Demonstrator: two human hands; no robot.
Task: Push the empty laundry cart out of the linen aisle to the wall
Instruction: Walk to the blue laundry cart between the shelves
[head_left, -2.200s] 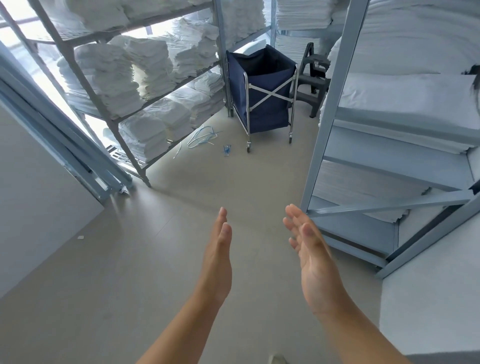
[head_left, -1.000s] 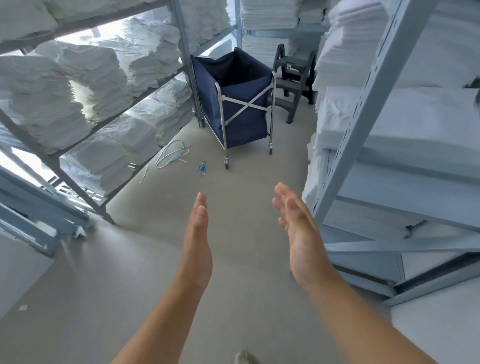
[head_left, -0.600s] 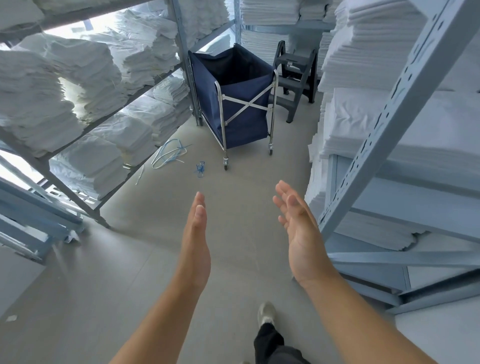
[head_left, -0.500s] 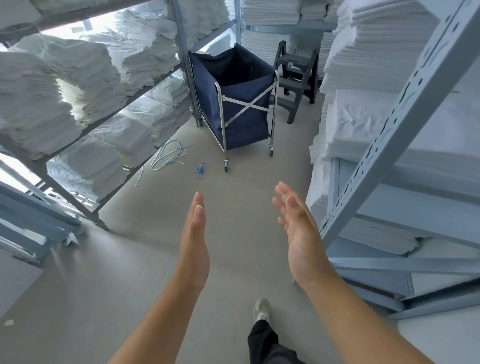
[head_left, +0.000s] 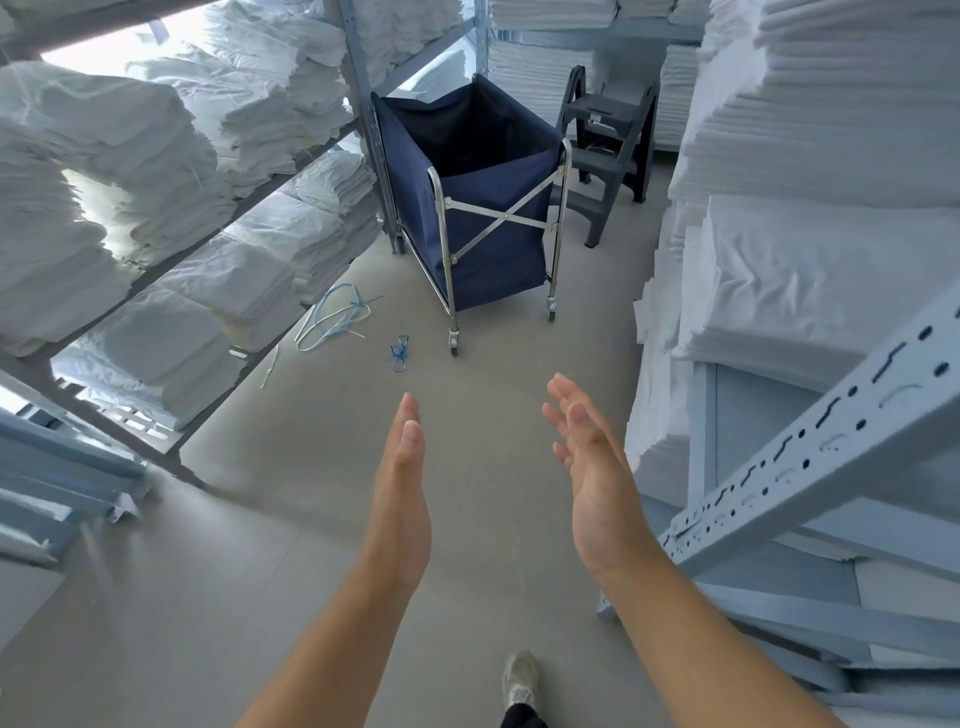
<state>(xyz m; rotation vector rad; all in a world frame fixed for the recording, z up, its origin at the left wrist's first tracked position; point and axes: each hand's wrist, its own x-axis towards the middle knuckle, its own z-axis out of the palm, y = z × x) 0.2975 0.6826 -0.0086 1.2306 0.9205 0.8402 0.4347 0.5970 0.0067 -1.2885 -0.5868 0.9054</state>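
Observation:
The navy fabric laundry cart (head_left: 488, 228) stands on a chrome X-braced frame with castors, deep in the aisle against the left shelf post. Its bag looks empty inside. My left hand (head_left: 402, 493) and my right hand (head_left: 592, 478) are stretched out ahead of me, fingers straight, palms facing each other, holding nothing. Both hands are well short of the cart, with bare floor between.
A metal rack (head_left: 171, 244) with stacked white linen lines the left side; another rack (head_left: 810, 436) with folded sheets lines the right. A grey step stool (head_left: 608, 150) stands behind the cart. Blue and white straps (head_left: 337, 317) lie on the floor left of the cart.
I have walked forward into the aisle, so the cart is nearer and larger. My hands have kept the same outstretched, straight-fingered pose.

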